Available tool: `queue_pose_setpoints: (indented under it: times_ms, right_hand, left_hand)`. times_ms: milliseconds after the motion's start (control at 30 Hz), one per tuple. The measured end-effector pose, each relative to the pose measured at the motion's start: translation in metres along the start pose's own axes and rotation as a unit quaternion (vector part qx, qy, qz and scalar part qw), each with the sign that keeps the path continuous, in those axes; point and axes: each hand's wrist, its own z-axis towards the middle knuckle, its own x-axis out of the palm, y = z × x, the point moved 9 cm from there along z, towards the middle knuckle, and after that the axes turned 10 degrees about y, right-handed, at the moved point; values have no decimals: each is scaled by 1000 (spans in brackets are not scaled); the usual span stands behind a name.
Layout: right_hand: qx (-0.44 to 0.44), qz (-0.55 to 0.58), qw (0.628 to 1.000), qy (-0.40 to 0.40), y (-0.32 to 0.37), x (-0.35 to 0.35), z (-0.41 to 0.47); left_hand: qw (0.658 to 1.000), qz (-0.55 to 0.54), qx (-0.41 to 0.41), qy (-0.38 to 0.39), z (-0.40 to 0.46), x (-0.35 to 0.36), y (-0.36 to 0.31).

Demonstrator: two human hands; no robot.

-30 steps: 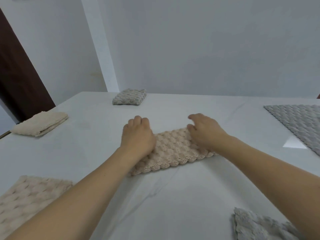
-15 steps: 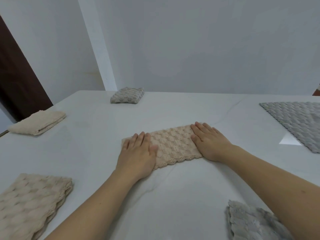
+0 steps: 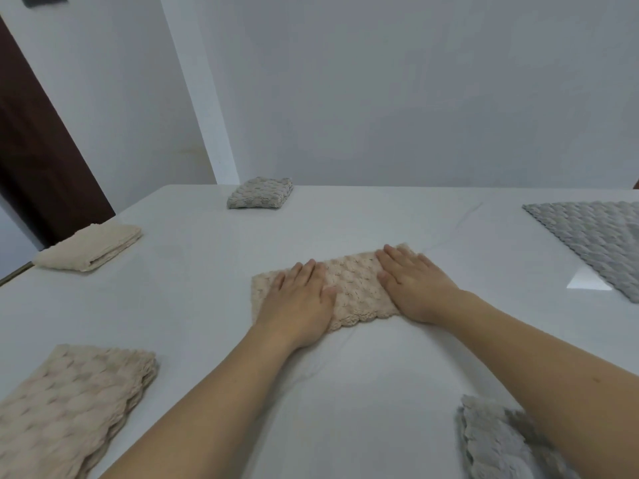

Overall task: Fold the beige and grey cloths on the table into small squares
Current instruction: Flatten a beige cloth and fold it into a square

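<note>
A beige bubble-textured cloth, folded into a long strip, lies in the middle of the white table. My left hand presses flat on its left half with straight fingers. My right hand presses flat on its right end, fingers straight and spread. A grey cloth lies spread out at the right edge. Another grey cloth lies crumpled at the near right, partly hidden by my right forearm.
A folded beige cloth lies at the near left. A folded cream cloth sits at the far left edge. A small folded grey-beige square rests at the back by the wall. A dark door stands at the left.
One second ago both hands gripped the cloth's far edge with curled fingers. They have since laid it down and flattened onto the folded strip, staying there over the last half second.
</note>
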Motion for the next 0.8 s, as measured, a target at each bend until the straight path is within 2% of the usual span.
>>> queue_pose_setpoints:
  times_ms: [100, 200, 267, 367, 500, 633, 800]
  right_hand:
    - [43, 18, 999, 25, -30, -2, -7]
    - [75, -29, 996, 47, -35, -5, -10]
    - [75, -58, 995, 10, -18, -21, -8]
    - [13, -2, 998, -59, 26, -42, -2]
    - [-6, 14, 1000, 10, 39, -4, 7]
    - [1, 10, 1000, 14, 18, 1, 7]
    - [90, 9, 995, 50, -35, -4, -3]
  left_hand:
    - [999, -7, -39, 9, -8, -1, 36]
    - [996, 20, -81, 33, -18, -4, 59]
    - [995, 35, -90, 30, -17, -14, 53]
    - [999, 1, -44, -21, -8, -27, 14]
    - [1000, -11, -8, -5, -3, 0, -18]
    - [1000, 1, -1, -5, -4, 1, -3]
    - [999, 3, -44, 18, -16, 0, 42]
